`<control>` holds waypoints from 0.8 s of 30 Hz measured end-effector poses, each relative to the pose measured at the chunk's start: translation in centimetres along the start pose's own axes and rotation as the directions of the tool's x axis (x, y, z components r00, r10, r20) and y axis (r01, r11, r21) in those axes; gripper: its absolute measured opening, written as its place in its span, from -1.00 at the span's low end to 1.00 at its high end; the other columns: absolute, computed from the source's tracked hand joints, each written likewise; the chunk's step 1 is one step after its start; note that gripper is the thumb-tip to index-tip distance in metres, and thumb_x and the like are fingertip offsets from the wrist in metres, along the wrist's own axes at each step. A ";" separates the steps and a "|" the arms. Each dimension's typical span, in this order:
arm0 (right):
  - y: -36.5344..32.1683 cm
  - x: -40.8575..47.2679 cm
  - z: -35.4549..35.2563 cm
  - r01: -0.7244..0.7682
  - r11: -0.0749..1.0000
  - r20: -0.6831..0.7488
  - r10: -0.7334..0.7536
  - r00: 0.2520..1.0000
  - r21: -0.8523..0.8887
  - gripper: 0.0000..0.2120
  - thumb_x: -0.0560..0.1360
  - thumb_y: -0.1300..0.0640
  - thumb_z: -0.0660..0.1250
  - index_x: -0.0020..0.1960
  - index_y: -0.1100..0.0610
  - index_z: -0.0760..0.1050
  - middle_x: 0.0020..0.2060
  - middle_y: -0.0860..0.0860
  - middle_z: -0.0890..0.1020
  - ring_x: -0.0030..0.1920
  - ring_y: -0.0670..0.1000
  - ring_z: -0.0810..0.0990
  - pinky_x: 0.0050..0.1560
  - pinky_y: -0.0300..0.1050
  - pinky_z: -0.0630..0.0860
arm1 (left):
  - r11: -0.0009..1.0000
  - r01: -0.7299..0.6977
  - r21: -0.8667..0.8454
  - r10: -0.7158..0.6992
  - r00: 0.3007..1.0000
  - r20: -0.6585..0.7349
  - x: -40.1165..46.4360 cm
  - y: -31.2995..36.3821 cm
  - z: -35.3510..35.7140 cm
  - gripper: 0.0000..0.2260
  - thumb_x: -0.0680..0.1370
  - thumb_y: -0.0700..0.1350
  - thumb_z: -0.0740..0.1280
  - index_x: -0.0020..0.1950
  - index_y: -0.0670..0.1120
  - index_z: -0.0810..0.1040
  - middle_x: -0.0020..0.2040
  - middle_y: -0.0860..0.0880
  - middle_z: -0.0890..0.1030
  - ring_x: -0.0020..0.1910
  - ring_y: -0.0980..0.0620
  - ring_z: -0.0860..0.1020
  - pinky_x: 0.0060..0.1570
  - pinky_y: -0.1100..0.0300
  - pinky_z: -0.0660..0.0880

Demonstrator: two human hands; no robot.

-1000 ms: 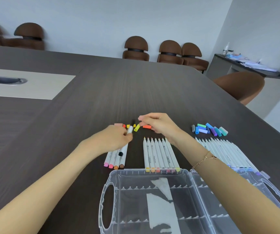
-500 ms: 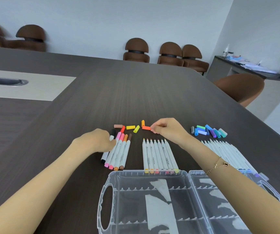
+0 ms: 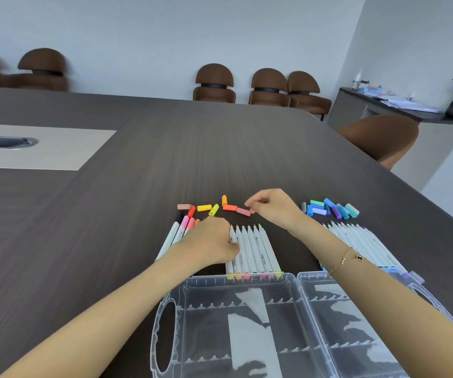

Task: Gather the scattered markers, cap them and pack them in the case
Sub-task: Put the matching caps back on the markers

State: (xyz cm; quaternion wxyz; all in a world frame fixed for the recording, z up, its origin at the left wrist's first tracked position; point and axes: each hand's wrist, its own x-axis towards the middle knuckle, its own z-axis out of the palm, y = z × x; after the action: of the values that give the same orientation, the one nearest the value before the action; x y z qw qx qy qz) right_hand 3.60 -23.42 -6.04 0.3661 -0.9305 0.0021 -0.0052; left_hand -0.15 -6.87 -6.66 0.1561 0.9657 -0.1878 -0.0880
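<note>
Dark wood-grain covers the worktop [image 3: 110, 241], and near its front edge a clear plastic case [image 3: 296, 285] lies open with its two halves side by side. Just beyond the case, a row of white markers [image 3: 255, 246] lies uncapped, tips pointing away. The left hand [image 3: 209, 241] has its fingers curled down on the leftmost marker of that row; whether it truly grips the marker I cannot tell, since the knuckles hide the fingertips. Left of it, partly under the wrist, lie a few capped markers [image 3: 176, 233] with pink and red caps.

The right hand [image 3: 271, 208] pinches a pink cap [image 3: 243, 211] between thumb and forefinger, the cap resting on the worktop beside an orange cap [image 3: 229, 207]. More loose caps [image 3: 205, 208] in yellow, red and tan lie scattered to the left. Toward the right edge sits a cluster of blue, green and purple caps [image 3: 332, 208], with another row of uncapped markers [image 3: 356, 241] below it, partly hidden by the right forearm and its bracelet [image 3: 348, 259].
</note>
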 end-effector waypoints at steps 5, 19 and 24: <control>-0.1 0.1 0.1 0.027 0.999 0.013 -0.027 1.000 -0.020 -0.76 0.57 0.21 0.20 0.09 0.13 0.62 0.06 0.00 0.62 0.05 -0.11 0.49 0.03 -0.26 0.34 | 0.997 0.071 0.016 -0.070 0.997 -0.036 -0.4 -0.2 0.2 -0.64 0.54 -0.01 0.24 -0.42 -0.09 0.30 -0.48 0.00 0.30 -0.44 0.09 0.35 -0.33 0.22 0.31; -2.0 1.5 1.3 0.103 0.991 0.042 -0.100 0.994 -0.082 -0.76 0.58 0.20 0.19 0.13 0.15 0.60 0.18 0.03 0.58 0.17 -0.05 0.49 0.03 -0.26 0.36 | 0.989 0.134 -0.070 -0.134 0.991 -0.003 -0.5 -0.8 0.3 -0.66 0.51 -0.02 0.26 -0.42 -0.10 0.30 -0.46 0.00 0.30 -0.48 0.11 0.29 -0.46 0.28 0.26; -1.2 2.2 1.3 0.098 0.989 0.038 -0.094 0.995 -0.110 -0.78 0.57 0.20 0.22 0.12 0.16 0.60 0.10 0.04 0.62 -0.03 -0.14 0.52 -0.13 -0.40 0.36 | 0.989 0.129 -0.074 -0.130 0.991 -0.010 -0.3 -0.7 0.5 -0.66 0.52 -0.02 0.27 -0.40 -0.09 0.30 -0.45 0.01 0.33 -0.46 0.11 0.31 -0.43 0.29 0.28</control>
State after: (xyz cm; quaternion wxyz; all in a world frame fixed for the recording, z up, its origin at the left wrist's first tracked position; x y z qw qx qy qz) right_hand 5.81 -21.63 -6.16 0.3126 -0.9486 -0.0484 -0.0073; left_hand -0.32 -6.23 -7.32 0.1865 0.9701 -0.1203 -0.0979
